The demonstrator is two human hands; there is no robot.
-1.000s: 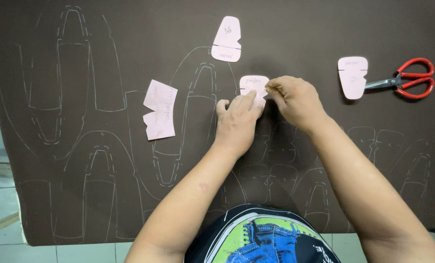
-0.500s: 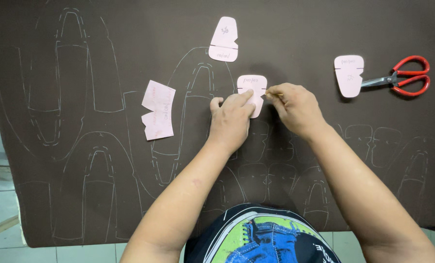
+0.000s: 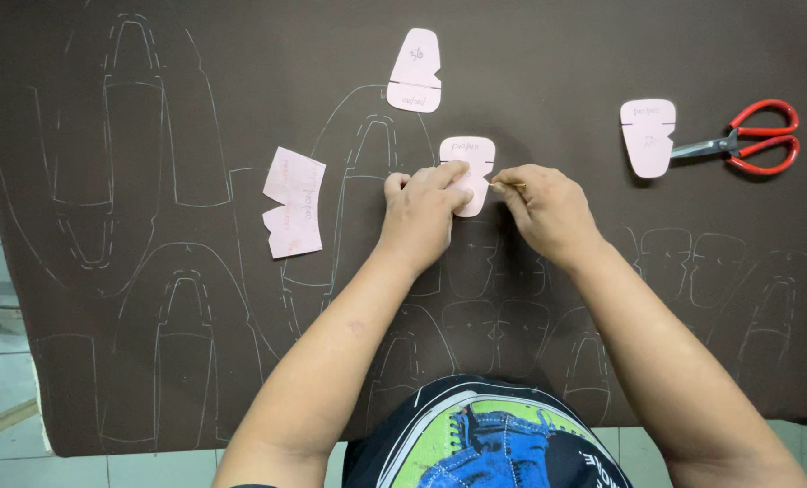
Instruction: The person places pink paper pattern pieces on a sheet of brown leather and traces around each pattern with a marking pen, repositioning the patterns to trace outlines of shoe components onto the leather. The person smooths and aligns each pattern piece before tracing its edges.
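A person's left hand (image 3: 426, 210) presses its flattened fingers on the lower part of a small pink paper template (image 3: 468, 172), pinning it to a dark brown sheet (image 3: 557, 63) covered in chalk outlines. Just right of those fingertips, the right hand (image 3: 548, 212) pinches a thin marking tool (image 3: 509, 184) between thumb and forefinger, its tip touching the template's right edge at the side notch. Compared with half a second ago, both hands and the template sit in much the same spot; the right hand's tip has stayed at the template's right side (any tracing movement is too slight to judge). Above the left fingers lies a second pink template (image 3: 414, 70); well to their left, a jagged-edged pink piece (image 3: 292, 202). Well to the right of the right hand's fingers, a third rounded template (image 3: 648, 136) lies touching the blades of red-handled scissors (image 3: 742, 143), unmoved since the earlier view.
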